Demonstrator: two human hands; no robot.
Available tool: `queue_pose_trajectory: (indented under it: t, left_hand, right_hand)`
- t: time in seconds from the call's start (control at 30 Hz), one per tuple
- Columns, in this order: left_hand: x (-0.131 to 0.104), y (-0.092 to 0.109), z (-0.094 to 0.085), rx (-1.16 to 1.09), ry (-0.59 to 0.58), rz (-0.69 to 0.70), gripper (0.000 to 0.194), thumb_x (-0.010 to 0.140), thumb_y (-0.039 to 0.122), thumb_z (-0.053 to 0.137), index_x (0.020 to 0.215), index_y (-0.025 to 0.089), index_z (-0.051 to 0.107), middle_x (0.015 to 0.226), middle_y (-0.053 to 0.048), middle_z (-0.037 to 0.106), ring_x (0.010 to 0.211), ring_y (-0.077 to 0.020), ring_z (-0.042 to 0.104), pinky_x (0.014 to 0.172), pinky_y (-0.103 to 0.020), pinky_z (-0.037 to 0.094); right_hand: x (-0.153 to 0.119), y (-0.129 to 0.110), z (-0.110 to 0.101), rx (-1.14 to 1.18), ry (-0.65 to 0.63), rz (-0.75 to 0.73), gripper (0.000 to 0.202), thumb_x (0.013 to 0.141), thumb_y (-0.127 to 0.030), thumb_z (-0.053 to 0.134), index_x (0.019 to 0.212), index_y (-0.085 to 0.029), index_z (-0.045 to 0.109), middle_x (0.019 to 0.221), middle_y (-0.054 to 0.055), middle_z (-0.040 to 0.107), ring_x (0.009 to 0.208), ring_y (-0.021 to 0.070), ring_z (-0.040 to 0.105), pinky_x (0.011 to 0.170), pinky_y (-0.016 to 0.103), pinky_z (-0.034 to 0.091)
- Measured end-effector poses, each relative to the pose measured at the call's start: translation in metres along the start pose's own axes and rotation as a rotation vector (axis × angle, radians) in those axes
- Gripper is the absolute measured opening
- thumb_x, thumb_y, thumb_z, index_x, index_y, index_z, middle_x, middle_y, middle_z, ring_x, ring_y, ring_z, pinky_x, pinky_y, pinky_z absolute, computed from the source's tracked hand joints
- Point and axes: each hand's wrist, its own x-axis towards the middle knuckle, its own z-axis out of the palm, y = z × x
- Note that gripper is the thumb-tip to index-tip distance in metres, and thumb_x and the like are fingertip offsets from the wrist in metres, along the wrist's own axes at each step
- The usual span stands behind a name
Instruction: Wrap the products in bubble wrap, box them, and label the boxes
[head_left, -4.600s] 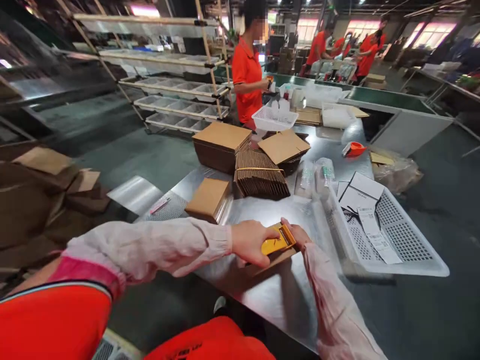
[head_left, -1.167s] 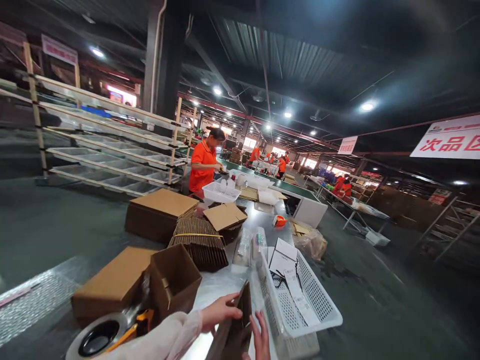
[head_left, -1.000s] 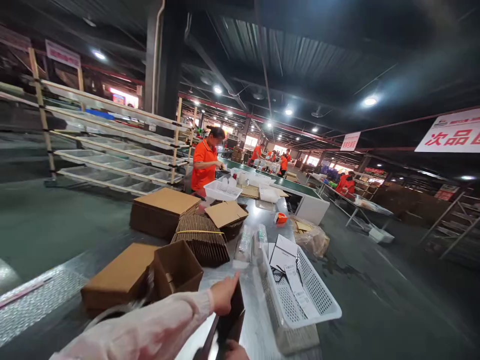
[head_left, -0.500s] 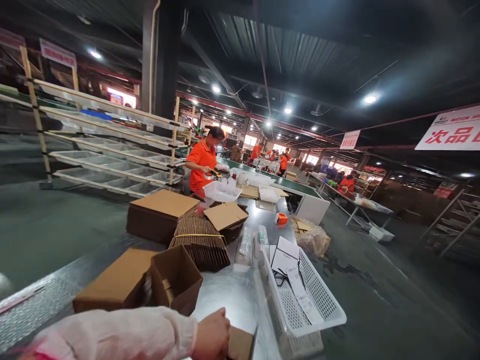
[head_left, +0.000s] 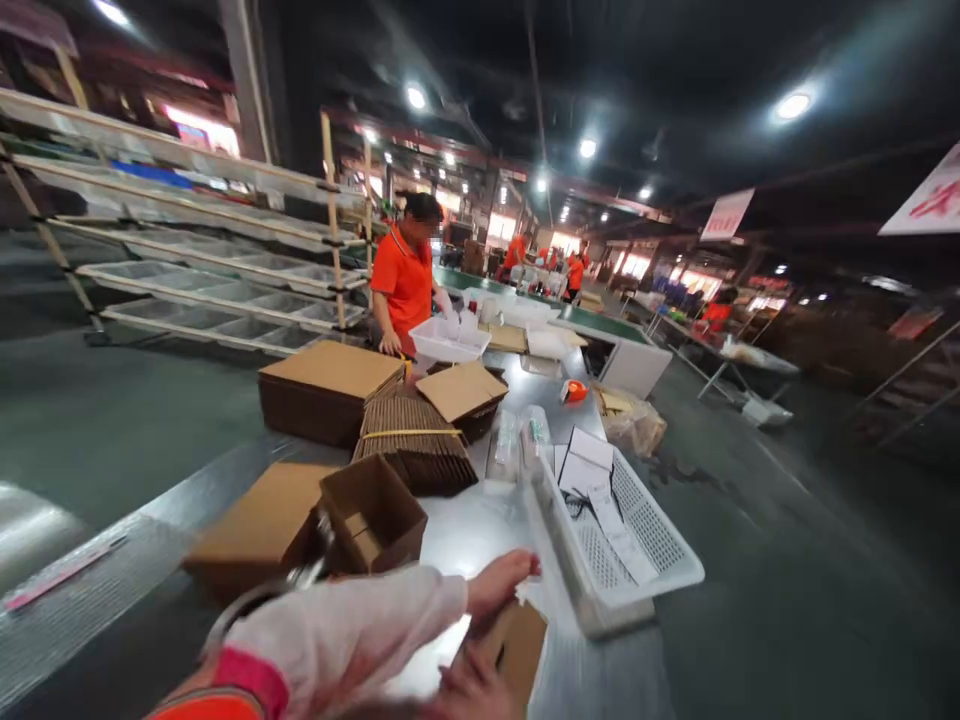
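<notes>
A small brown cardboard box (head_left: 523,640) is at the bottom of the view, over the metal table. My left hand (head_left: 501,584), in a pale sleeve with a pink cuff, reaches in from the left and closes over the box's far end. My right hand (head_left: 480,688) shows low in the frame against the near left side of the box; motion smears its fingers. Just left of my hands stands an open-topped cardboard box (head_left: 401,515), with a closed carton (head_left: 259,515) beside it.
Strapped flat cardboard (head_left: 412,455) and a carton stack (head_left: 330,375) lie ahead. At right is a white perforated basket (head_left: 667,540) holding papers and a black-corded bag. An orange tape dispenser (head_left: 574,391) lies farther off. A co-worker in orange (head_left: 403,285) stands across by another basket.
My left hand has moved forward and right, and my right hand has come into view at the small box. More of that box shows. The co-worker's hands have lowered.
</notes>
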Motion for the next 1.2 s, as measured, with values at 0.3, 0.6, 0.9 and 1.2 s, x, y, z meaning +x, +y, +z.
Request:
queue_pose_trajectory:
  t: [0.3,0.6,0.9,1.2]
  left_hand:
    - [-0.151,-0.103,-0.028,-0.180,0.058,-0.193,0.069,0.090,0.063,0.036,0.141,0.019,0.051,0.150,-0.006,0.046,0.143,-0.0266,0.035,0.122,-0.043,0.025]
    - [-0.210,-0.169,-0.051,0.351,0.642,-0.441,0.050,0.094,0.034,0.034,0.133,0.009,0.053,0.136,-0.019,0.057,0.129,-0.0279,0.051,0.114,-0.044,0.036]
    - [-0.210,-0.206,-0.107,0.880,0.227,-0.720,0.055,0.091,0.026,0.047,0.142,0.006,0.043,0.119,-0.021,0.067,0.117,-0.0338,0.059,0.111,-0.049,0.031]
    - [-0.247,-0.071,-0.159,0.567,-0.110,-0.594,0.060,0.081,0.040,0.056,0.138,0.024,0.054,0.120,-0.007,0.070,0.104,-0.0279,0.067,0.088,-0.033,0.051]
  right_hand:
    - [-0.001,-0.040,0.004,-0.084,-0.378,0.060,0.076,0.090,-0.060,0.048,0.148,-0.012,0.038,0.154,0.015,0.036,0.148,0.0342,0.021,0.119,0.063,0.013]
    - [0.008,-0.046,-0.005,-0.204,-0.548,0.035,0.074,0.094,-0.052,0.039,0.151,-0.006,0.027,0.160,0.015,0.012,0.150,0.0346,0.008,0.119,0.063,0.010]
    - [0.004,-0.029,0.010,-0.292,-0.467,-0.089,0.082,0.091,-0.063,0.037,0.152,-0.008,0.027,0.159,0.016,0.016,0.149,0.0374,0.013,0.117,0.065,0.015]
    - [0.011,-0.049,0.000,-0.117,-0.560,0.001,0.061,0.098,-0.046,0.034,0.150,-0.015,0.035,0.161,0.012,0.017,0.150,0.0339,0.011,0.119,0.064,0.011]
